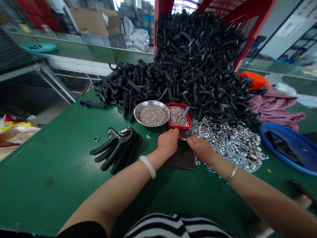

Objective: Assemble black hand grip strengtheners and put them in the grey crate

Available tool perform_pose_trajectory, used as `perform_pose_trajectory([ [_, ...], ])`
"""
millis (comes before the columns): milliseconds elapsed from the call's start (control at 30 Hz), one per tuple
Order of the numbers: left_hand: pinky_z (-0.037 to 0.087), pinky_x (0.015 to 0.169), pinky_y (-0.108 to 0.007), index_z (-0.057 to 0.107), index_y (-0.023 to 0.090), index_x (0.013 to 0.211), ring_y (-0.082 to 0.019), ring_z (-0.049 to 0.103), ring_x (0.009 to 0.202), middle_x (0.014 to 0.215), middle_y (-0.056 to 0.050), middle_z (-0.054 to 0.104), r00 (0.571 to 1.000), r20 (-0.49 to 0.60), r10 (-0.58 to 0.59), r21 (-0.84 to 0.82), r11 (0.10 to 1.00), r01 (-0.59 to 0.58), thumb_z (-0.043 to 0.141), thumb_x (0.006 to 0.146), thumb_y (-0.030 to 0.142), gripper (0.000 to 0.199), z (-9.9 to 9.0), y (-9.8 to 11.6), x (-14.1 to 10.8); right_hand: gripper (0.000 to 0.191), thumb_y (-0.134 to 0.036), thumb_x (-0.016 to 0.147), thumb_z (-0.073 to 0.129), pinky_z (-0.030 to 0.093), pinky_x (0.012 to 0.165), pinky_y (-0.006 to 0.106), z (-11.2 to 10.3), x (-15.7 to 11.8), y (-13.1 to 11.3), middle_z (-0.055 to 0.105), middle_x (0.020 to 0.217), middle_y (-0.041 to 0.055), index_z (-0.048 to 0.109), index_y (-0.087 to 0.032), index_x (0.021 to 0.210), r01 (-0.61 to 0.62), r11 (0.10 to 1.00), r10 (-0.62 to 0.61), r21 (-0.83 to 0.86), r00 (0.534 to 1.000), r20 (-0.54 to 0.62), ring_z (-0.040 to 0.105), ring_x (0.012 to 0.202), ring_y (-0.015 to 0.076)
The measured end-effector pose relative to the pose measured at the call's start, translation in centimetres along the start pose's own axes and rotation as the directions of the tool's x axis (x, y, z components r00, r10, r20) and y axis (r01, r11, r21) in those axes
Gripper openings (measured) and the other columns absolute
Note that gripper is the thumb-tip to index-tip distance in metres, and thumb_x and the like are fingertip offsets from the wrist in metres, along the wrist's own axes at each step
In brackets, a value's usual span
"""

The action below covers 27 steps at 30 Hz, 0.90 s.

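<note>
Two bare hands sit close together over a dark square mat (182, 161) on the green table (52, 175). Your left hand (168, 142) curls over a small dark piece with a bright steel tip (182, 139), and your right hand (201, 147) closes in from the other side. Each grip looks narrow and shut on that piece, though your fingers hide most of it. By its look it is small, hard and light. The smooth metal may slip, so taking hold across the dark body seems safer than pinching the tip alone.

Counts: one silver bowl (151, 113) of small bright metal parts; one small red tray (178, 116) of similar parts, with one blue-handled tool (185, 110) standing in it. One tipped red crate (247, 23) spills a large heap of black plastic handles (195, 62), too many to count; they look stiff and light, and their curved ends tangle. Left of your hands lie roughly five assembled spring tools (119, 148), overlapping, so the exact number is unclear. One single black handle (92, 104) and one loose metal ring (96, 138) lie apart from them. To the right, an uncountable spread of steel nuts and washers (230, 142) reaches toward one blue tray (284, 145).
</note>
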<state>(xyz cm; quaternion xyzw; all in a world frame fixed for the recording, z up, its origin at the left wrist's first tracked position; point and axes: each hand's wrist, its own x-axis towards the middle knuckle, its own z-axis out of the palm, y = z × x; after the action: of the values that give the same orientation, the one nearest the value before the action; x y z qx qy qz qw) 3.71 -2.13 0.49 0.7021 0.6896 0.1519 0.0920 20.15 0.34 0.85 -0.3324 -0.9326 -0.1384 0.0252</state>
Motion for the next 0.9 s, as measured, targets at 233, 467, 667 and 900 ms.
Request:
perform_pose_trajectory([
  [233, 0.040, 0.063, -0.027, 0.056, 0.022, 0.089, -0.017, 0.059, 0.076, 0.089, -0.003, 0.062, 0.999, -0.040, -0.016, -0.116, 0.993, 0.011, 0.043, 0.085, 0.026, 0.014, -0.2, -0.5, 0.2, 0.020, -0.010, 0.081, 0.044, 0.043, 0.070, 0.029, 0.6, -0.2, 0.2, 0.064, 0.084, 0.0095, 0.060, -0.013, 0.093, -0.166, 0.961, 0.174, 0.221, 0.985, -0.016, 0.058, 0.079, 0.0201],
  [467, 0.041, 0.063, -0.021, 0.057, 0.015, 0.074, -0.009, 0.054, 0.064, 0.069, 0.001, 0.061, 0.996, 0.082, -0.024, -0.829, 0.553, 0.082, 0.056, 0.075, 0.018, 0.003, -0.9, -0.5, 1.2, 0.023, -0.033, 0.084, 0.048, 0.048, 0.069, 0.031, 0.1, 0.3, 0.8, 0.067, 0.083, 0.0044, 0.063, -0.019, 0.093, -0.272, 0.585, 0.565, 0.764, 0.813, -0.144, 0.062, 0.074, 0.0173],
  [667, 0.025, 0.042, -0.015, 0.053, 0.014, 0.073, -0.001, 0.033, 0.041, 0.054, 0.006, 0.048, 0.942, 0.320, -0.096, -0.945, 0.042, 0.325, 0.062, 0.072, 0.026, 0.015, -2.2, 0.5, 0.8, 0.026, -0.038, 0.077, 0.056, 0.048, 0.065, 0.028, -0.9, 2.4, -1.4, 0.067, 0.083, 0.0034, 0.067, -0.018, 0.091, -0.141, 0.224, 0.569, 0.964, 0.822, -0.012, 0.060, 0.073, 0.0155],
  [900, 0.011, 0.035, -0.015, 0.049, 0.017, 0.074, -0.001, 0.027, 0.036, 0.049, 0.009, 0.037, 0.914, 0.378, -0.144, -0.926, -0.048, 0.376, 0.067, 0.067, 0.035, 0.026, -1.9, -0.2, 0.9, 0.027, -0.038, 0.063, 0.071, 0.018, 0.033, 0.016, -1.1, 3.5, -3.2, 0.048, 0.057, -0.0059, 0.064, -0.017, 0.078, -0.090, -0.358, 0.594, 0.929, 0.746, 0.301, 0.031, 0.042, 0.0031],
])
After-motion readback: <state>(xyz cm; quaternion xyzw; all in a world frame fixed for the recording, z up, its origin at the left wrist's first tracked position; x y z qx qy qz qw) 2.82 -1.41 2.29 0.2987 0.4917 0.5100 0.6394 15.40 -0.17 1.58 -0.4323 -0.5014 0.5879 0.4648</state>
